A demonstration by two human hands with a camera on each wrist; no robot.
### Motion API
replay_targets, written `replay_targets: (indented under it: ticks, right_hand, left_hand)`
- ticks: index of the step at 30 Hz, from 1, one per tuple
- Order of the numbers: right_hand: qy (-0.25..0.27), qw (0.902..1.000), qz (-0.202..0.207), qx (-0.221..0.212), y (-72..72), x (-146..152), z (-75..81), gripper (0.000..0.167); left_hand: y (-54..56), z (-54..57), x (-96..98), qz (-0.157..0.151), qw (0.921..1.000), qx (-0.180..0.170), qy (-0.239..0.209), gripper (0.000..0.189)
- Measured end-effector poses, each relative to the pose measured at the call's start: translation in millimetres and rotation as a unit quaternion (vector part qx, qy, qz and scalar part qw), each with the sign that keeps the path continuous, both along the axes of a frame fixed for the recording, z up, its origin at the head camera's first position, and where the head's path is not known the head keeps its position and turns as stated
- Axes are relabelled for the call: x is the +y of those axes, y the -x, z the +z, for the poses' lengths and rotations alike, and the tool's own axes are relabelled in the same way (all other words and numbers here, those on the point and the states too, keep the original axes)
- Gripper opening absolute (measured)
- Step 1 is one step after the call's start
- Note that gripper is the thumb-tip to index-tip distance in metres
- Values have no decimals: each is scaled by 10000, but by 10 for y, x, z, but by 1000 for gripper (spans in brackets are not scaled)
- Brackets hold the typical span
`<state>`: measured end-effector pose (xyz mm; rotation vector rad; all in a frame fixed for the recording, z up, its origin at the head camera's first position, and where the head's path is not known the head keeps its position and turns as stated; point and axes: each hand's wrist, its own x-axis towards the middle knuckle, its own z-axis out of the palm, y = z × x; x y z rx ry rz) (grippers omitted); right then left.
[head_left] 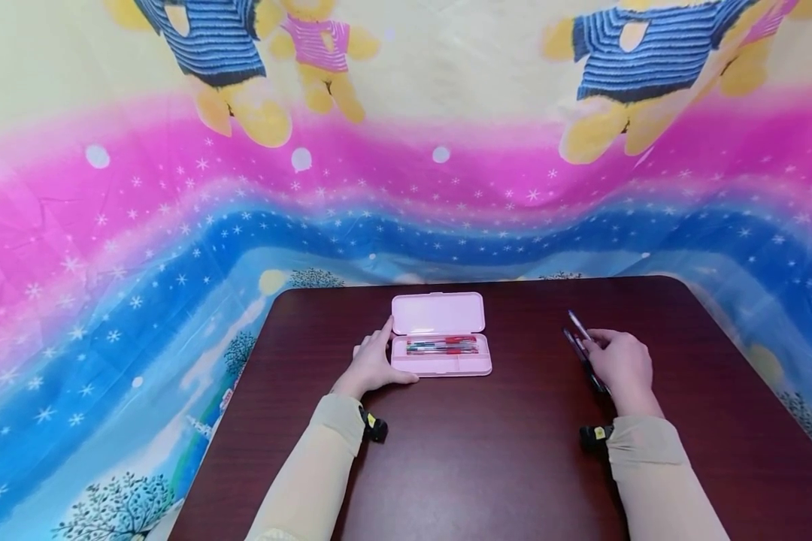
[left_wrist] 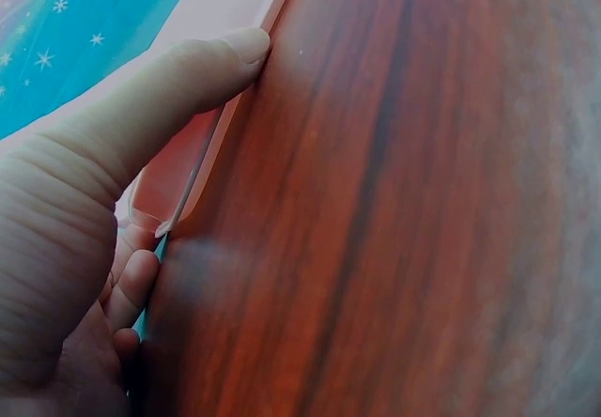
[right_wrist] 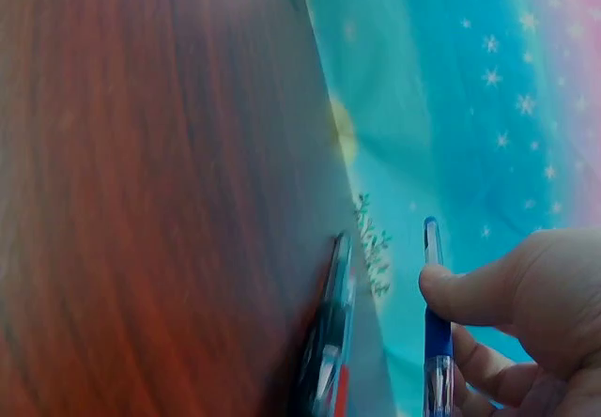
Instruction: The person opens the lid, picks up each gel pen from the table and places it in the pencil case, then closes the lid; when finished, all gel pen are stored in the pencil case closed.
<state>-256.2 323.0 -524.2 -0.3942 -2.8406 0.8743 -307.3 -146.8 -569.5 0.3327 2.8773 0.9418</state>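
A pink pencil case (head_left: 441, 365) lies with its lid folded back, and several pens (head_left: 443, 346), some red, rest in its upper compartment. My left hand (head_left: 372, 364) grips the case at its left end, the thumb along the front edge and the fingers up the left side. Off to the right, my right hand (head_left: 624, 364) pinches a blue pen (right_wrist: 438, 332) between thumb and fingers, its tip pointing away from me. Just below that pen, dark pens (right_wrist: 324, 342) lie on the table, one showing a red part; the right hand partly hides them in the head view.
The dark wooden table (head_left: 487, 443) ends at a rounded back edge a little beyond the case. A printed cloth (head_left: 406, 180) with bears and snowflakes hangs behind it and down the sides. The case's lid (head_left: 438, 312) lies flat toward the back.
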Motion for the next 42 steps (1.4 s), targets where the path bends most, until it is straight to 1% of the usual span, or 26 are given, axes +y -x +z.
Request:
replay_targets:
  ticks: [4, 13, 17, 20, 24, 26, 30, 35, 39, 42]
  right_hand:
    - [-125, 9995, 211, 221, 53, -124, 38, 39]
    - [-336, 9949, 803, 505, 178, -507, 128, 35]
    - [-342, 9930, 973, 584, 221, -692, 163, 32]
    - [-370, 9902, 1139, 720, 254, -820, 153, 30]
    - [-407, 9840, 1420, 1000, 300, -1005, 89, 27]
    - [-367, 9812, 1563, 1068, 316, -1108, 60, 26]
    - [-300, 9758, 1866, 1100, 327, -1319, 37, 26]
    - [-314, 9701, 2199, 979, 344, -1561, 29, 28]
    - [-554, 9639, 2462, 845, 384, -1724, -1, 27]
    - [-706, 9577, 2667, 823, 415, -1823, -32, 24]
  left_hand:
    - [-3, -4, 3, 4, 10000, 1, 41, 151]
    - [5, -5, 4, 8, 10000, -4, 51, 150]
    - [6, -7, 3, -11, 10000, 6, 71, 150]
    - [6, -7, 1, -17, 10000, 11, 59, 151]
    - [2, -6, -3, -7, 10000, -15, 34, 150]
    - [-1, -5, -4, 2, 10000, -14, 7, 150]
    - [-5, -3, -5, 13, 10000, -14, 4, 150]
    - [-4, -8, -5, -4, 10000, -12, 37, 150]
    - [5, -12, -3, 4, 10000, -24, 66, 151]
    - [14, -18, -2, 3, 9999, -24, 103, 151]
